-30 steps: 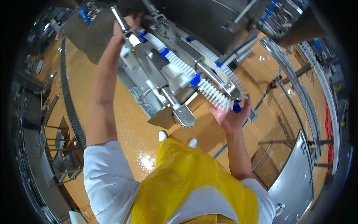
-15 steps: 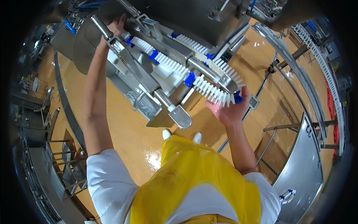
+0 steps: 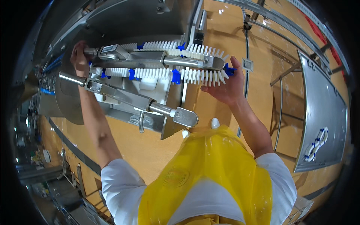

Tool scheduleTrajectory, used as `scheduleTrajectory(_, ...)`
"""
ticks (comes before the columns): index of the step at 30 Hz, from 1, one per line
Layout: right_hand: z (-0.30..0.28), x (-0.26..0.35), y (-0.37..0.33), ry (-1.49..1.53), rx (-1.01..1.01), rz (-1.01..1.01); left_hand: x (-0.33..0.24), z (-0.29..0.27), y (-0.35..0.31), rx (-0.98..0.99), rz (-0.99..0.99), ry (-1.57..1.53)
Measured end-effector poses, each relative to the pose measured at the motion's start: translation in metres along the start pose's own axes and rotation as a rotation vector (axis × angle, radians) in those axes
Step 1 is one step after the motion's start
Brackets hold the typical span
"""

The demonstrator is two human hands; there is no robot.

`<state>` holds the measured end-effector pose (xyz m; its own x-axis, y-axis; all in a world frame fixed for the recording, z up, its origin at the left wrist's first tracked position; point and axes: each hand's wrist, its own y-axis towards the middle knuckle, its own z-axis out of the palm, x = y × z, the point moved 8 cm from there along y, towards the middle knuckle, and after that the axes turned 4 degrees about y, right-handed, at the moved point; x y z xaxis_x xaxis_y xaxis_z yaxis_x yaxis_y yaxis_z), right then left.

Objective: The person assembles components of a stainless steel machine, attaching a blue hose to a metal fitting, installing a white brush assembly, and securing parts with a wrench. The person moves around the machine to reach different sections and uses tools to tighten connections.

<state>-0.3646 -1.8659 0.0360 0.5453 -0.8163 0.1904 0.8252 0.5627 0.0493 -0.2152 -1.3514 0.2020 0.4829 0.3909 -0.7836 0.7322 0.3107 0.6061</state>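
Head view shows the white slatted belt with blue cleats looped around a metal arm, its curved end fanning out between the thumb and fingers of the right hand. That hand is cupped and spread rather than clenched: the thumb lies just below the slats, the fingers beyond the outermost blue cleat; firm contact is hard to confirm. The left hand is at the belt's far end, beside the arm's base; whether its fingers grip anything, I cannot tell.
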Motion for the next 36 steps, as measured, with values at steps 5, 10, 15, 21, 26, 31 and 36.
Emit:
scheduleTrajectory(5, 0.007, 0.001, 0.0, -0.048, 0.041, -0.054, 0.005, 0.004, 0.014, 0.189, -0.134, 0.104)
scheduleTrajectory(10, -0.008, -0.002, -0.001, -0.078, -0.147, -0.166, -0.017, 0.013, 0.021, 0.143, -0.042, 0.091)
scheduleTrajectory(15, -0.014, -0.001, -0.002, -0.096, -0.116, -0.194, 0.007, 0.003, -0.004, 0.303, -0.169, 0.093)
scheduleTrajectory(21, -0.014, -0.003, -0.005, -0.109, -0.191, -0.212, -0.071, 0.012, 0.006, 0.258, 0.618, 0.848)
scheduleTrajectory(26, -0.019, 0.002, -0.006, -0.14, -0.229, -0.221, -0.126, 0.056, -0.024, 0.246, 1.073, 0.887)
scheduleTrajectory(31, -0.023, 0.005, -0.007, -0.168, -0.22, -0.248, -0.091, 0.086, 0.0, 0.631, 0.402, 1.1)
scheduleTrajectory(36, -0.027, 0.011, -0.013, -0.183, -0.242, -0.305, -0.042, 0.097, -0.003, 0.878, -0.153, 1.189)
